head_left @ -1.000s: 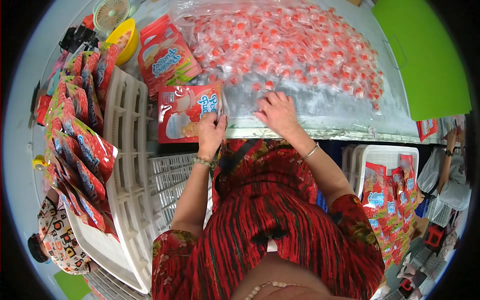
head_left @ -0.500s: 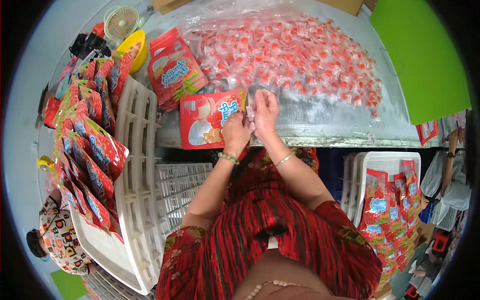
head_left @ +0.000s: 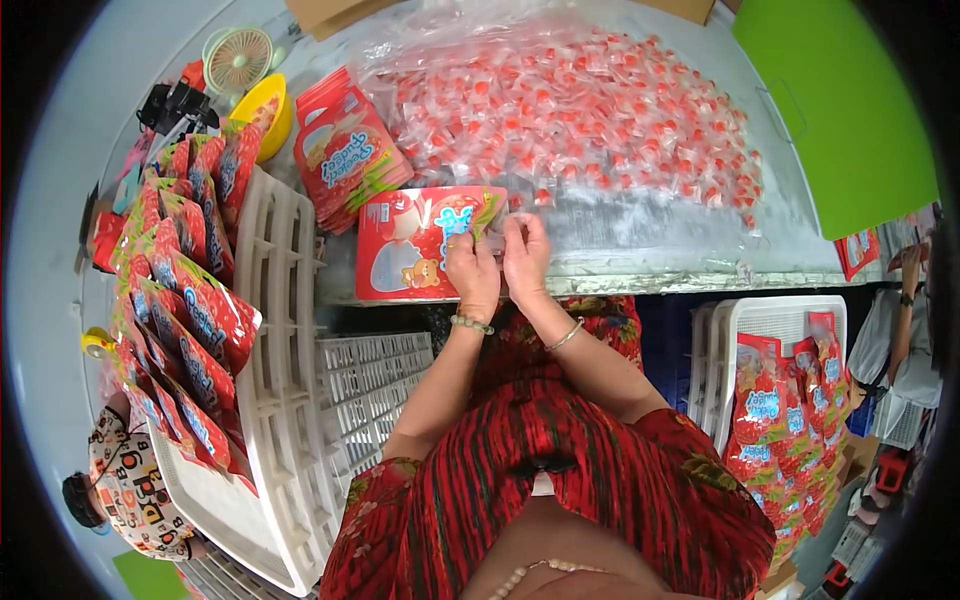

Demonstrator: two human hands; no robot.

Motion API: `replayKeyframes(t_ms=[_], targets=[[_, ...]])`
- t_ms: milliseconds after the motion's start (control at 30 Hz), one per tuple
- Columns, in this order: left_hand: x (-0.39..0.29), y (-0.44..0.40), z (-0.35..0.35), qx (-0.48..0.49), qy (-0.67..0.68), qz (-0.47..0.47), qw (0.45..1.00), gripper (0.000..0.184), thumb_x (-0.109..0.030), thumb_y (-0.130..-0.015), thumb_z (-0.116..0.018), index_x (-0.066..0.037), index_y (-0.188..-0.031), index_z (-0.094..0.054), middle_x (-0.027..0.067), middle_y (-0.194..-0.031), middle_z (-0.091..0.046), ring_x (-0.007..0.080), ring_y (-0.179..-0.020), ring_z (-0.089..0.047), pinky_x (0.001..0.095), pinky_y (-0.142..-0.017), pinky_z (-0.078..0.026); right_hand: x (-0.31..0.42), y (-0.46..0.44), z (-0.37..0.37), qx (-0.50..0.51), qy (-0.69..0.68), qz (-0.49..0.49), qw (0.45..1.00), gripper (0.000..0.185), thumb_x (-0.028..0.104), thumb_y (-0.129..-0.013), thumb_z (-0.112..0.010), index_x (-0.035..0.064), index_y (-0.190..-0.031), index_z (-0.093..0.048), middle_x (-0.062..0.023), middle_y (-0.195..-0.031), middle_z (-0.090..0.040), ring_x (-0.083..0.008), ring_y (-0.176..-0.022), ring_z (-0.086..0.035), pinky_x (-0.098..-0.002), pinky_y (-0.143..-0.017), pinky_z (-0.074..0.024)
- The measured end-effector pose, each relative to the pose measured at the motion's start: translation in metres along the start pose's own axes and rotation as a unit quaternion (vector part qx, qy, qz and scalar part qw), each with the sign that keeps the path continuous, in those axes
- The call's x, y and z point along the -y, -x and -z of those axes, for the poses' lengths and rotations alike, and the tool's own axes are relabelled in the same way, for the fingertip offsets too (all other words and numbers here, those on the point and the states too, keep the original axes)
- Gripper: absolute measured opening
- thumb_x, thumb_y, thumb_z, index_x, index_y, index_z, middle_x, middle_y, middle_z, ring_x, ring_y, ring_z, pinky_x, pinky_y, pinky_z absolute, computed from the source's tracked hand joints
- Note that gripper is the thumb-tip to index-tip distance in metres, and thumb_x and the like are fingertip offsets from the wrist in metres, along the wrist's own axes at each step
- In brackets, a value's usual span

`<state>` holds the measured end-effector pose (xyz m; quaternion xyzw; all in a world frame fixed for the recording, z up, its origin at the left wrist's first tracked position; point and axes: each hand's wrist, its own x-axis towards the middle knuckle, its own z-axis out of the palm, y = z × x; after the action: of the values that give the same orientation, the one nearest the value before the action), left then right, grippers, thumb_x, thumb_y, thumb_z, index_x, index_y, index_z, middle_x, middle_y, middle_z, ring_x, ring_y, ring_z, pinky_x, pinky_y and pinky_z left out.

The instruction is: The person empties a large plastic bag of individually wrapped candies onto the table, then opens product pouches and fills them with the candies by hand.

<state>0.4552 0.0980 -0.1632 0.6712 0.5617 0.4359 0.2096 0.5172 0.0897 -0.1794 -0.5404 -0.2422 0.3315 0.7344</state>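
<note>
A red "Peeled Fudge!" pouch [head_left: 400,225] lies flat near the table's front edge, its printed top end toward my hands. My left hand [head_left: 473,270] is closed over that end, fingers curled onto the pouch. Close beside it, at the same end, my right hand [head_left: 526,258] has its fingers pinched together; what lies between them is too small to name. Just beyond is a wide heap of small clear-wrapped sweets [head_left: 580,110] with red centres. A stack of flat red pouches [head_left: 345,150] rests to the upper left of my hands.
At left, stacked white crates [head_left: 270,260] carry filled pouches [head_left: 200,310]. A yellow bowl [head_left: 270,105] and small fan [head_left: 238,60] stand behind. To the right are a green board [head_left: 840,110] and a white tray [head_left: 785,312] of pouches. A person [head_left: 135,485] is at lower left.
My right hand has come down slightly and closer to my left hand. The left hand stays at the pouch's end. A single wrapped sweet now shows just above my right hand.
</note>
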Motion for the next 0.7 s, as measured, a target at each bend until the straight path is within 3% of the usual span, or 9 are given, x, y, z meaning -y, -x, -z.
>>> replayKeyframes(t_ms=[33,200,300,400,500,533,600,700], targets=[[-0.002,-0.001,0.001,-0.009,-0.012,-0.022,1.0,0.017,-0.015,-0.075,-0.046,0.001,-0.069,-0.049,0.0158,-0.067,-0.047,0.0314,-0.064,-0.046,0.0387,-0.056,-0.037,0.007,0.004,-0.002,0.01,0.051,0.018,0.998,0.012,0.014,-0.078,-0.048,0.0023,-0.079,-0.048,0.0002,-0.066,-0.048,-0.0062,-0.062,-0.045,-0.0212,-0.056,-0.0389],[-0.01,-0.002,0.009,0.0,-0.025,-0.043,0.999,0.018,-0.015,-0.076,-0.045,0.001,-0.067,-0.048,0.0153,-0.064,-0.045,0.0298,-0.062,-0.045,0.0371,-0.055,-0.036,0.012,0.007,-0.01,0.082,-0.046,-0.043,0.995,0.018,0.015,-0.078,-0.049,-0.0005,-0.085,-0.052,-0.0032,-0.074,-0.054,-0.0075,-0.067,-0.048,-0.0217,-0.06,-0.0401],[-0.019,-0.003,0.017,-0.001,0.044,-0.052,0.998,0.021,-0.013,-0.077,-0.045,0.002,-0.063,-0.045,0.0146,-0.059,-0.043,0.0273,-0.058,-0.042,0.0352,-0.053,-0.035,0.024,0.005,-0.016,0.101,-0.104,-0.123,0.982,0.018,0.016,-0.079,-0.048,0.0004,-0.087,-0.052,-0.0025,-0.076,-0.053,-0.0056,-0.069,-0.046,-0.0208,-0.061,-0.039],[0.002,-0.002,0.021,-0.008,0.074,-0.049,0.996,0.022,-0.012,-0.078,-0.044,0.003,-0.061,-0.044,0.0134,-0.058,-0.042,0.025,-0.057,-0.042,0.0345,-0.052,-0.034,0.043,0.013,-0.022,0.112,-0.242,-0.268,0.926,0.018,0.016,-0.081,-0.043,0.0026,-0.091,-0.049,-0.0003,-0.078,-0.05,-0.005,-0.07,-0.044,-0.0198,-0.062,-0.0378],[-0.001,0.002,0.024,-0.045,0.094,-0.057,0.993,0.025,-0.01,-0.078,-0.045,0.002,-0.056,-0.04,0.0098,-0.055,-0.039,0.0195,-0.054,-0.038,0.0318,-0.051,-0.03,0.024,0.019,-0.029,0.12,-0.136,-0.138,0.974,0.015,0.013,-0.081,-0.043,0.0025,-0.09,-0.05,-0.0014,-0.077,-0.052,-0.0077,-0.069,-0.047,-0.0218,-0.061,-0.0397],[-0.004,0.002,0.025,-0.044,0.094,-0.059,0.993,0.025,-0.01,-0.078,-0.045,0.002,-0.056,-0.04,0.0098,-0.055,-0.039,0.0195,-0.054,-0.038,0.0318,-0.051,-0.03,0.019,0.016,-0.029,0.118,-0.137,-0.138,0.974,0.015,0.013,-0.081,-0.043,0.0025,-0.09,-0.05,-0.0014,-0.077,-0.052,-0.0077,-0.069,-0.047,-0.0218,-0.061,-0.0397],[-0.013,0.004,0.028,-0.028,0.057,-0.12,0.991,0.024,-0.008,-0.078,-0.045,0.003,-0.057,-0.041,0.0104,-0.056,-0.039,0.0195,-0.054,-0.037,0.0314,-0.051,-0.03,0.01,0.012,-0.029,0.136,-0.223,-0.259,0.93,0.014,0.01,-0.08,-0.042,0.002,-0.088,-0.05,-0.0035,-0.077,-0.053,-0.0096,-0.069,-0.048,-0.0233,-0.06,-0.0409],[-0.006,0.002,0.033,0.0,0.036,-0.105,0.994,0.023,-0.008,-0.078,-0.044,0.003,-0.059,-0.041,0.0111,-0.056,-0.039,0.0201,-0.055,-0.038,0.0308,-0.051,-0.031,0.029,0.007,-0.033,0.168,-0.239,-0.337,0.895,0.012,0.009,-0.078,-0.042,0.0023,-0.085,-0.05,-0.0055,-0.076,-0.053,-0.012,-0.066,-0.05,-0.0245,-0.056,-0.0419]])
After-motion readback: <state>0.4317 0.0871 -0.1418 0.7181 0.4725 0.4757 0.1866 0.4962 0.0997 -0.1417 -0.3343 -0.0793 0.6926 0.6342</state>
